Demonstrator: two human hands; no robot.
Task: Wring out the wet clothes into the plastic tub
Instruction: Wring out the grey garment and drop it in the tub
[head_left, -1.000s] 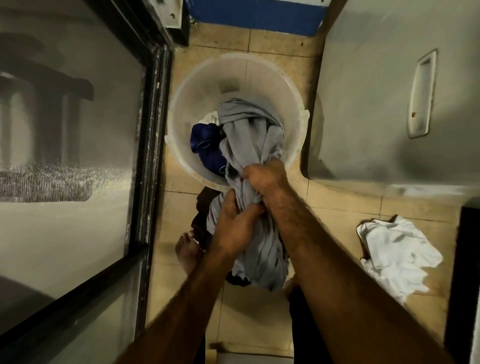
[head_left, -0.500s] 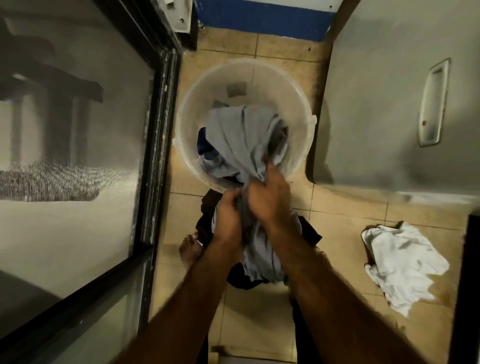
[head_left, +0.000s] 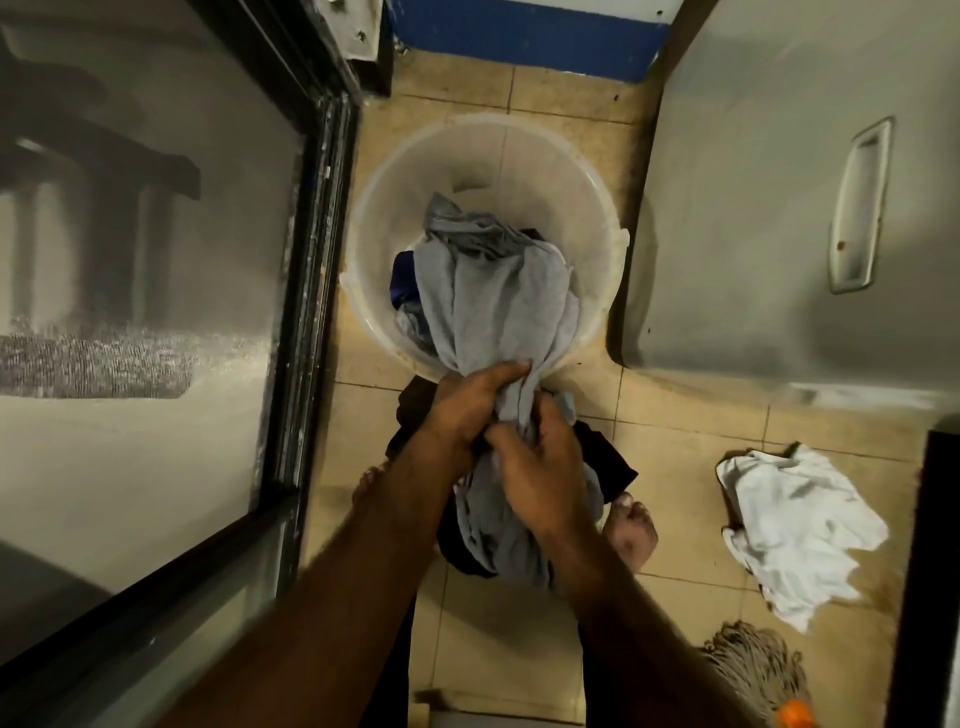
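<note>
A round translucent plastic tub (head_left: 519, 150) stands on the tiled floor ahead of me. A wet grey garment (head_left: 498, 301) drapes from inside the tub over its near rim and hangs down past my hands. My left hand (head_left: 467, 405) grips the bunched cloth just at the rim. My right hand (head_left: 535, 473) grips it right below, touching the left. A dark blue cloth (head_left: 402, 283) lies in the tub under the grey one. Dark clothing (head_left: 608, 457) sits on the floor beneath my hands.
A glass door with a black frame (head_left: 306, 291) walls the left side. A grey appliance (head_left: 779, 208) stands on the right. A white cloth (head_left: 795, 525) lies on the floor at right, and a mop head (head_left: 753, 670) near the bottom right. My bare feet (head_left: 631, 530) flank the dark clothing.
My hands have swapped places along the grey garment: the left is now the upper one at the tub's rim, the right below it. More of the cloth lies in the tub.
</note>
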